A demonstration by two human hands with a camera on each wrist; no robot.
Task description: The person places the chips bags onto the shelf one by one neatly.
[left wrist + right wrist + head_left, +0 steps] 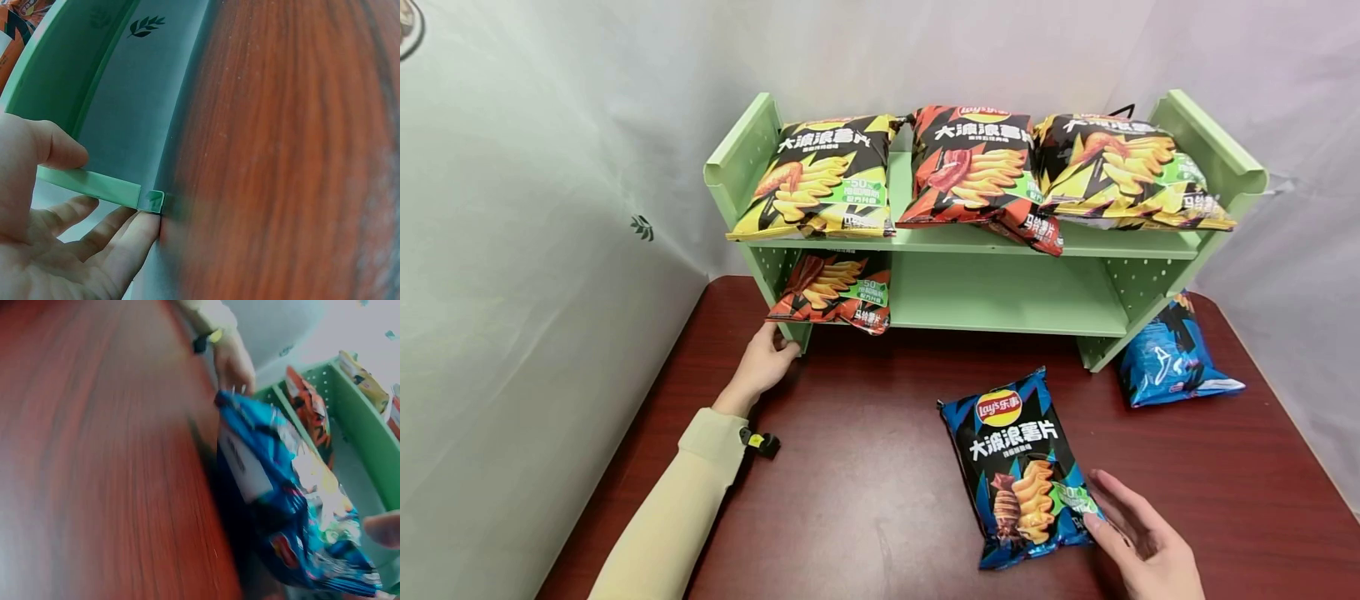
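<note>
My left hand (pixel 765 360) grips the lower front leg of the green shelf (pixel 1000 293), thumb on one side; in the left wrist view the fingers (pixel 134 240) curl round the other side of the leg edge (pixel 90 186). At front right, my right hand (pixel 1150 542) holds a blue-and-black bag of potato chips (pixel 1018 471) by its lower right corner, its thumb over the printed front. In the right wrist view that bag (pixel 281 487) is tilted, with a dark shadow beneath it.
Two yellow-and-black chip bags (pixel 820 179) (pixel 1131 171) flank a red one (pixel 977 167) on the top tier. Another red bag (pixel 835 292) is at the lower tier's left end. A blue bag (pixel 1172 354) lies on the dark red table (pixel 820 500), right of the shelf.
</note>
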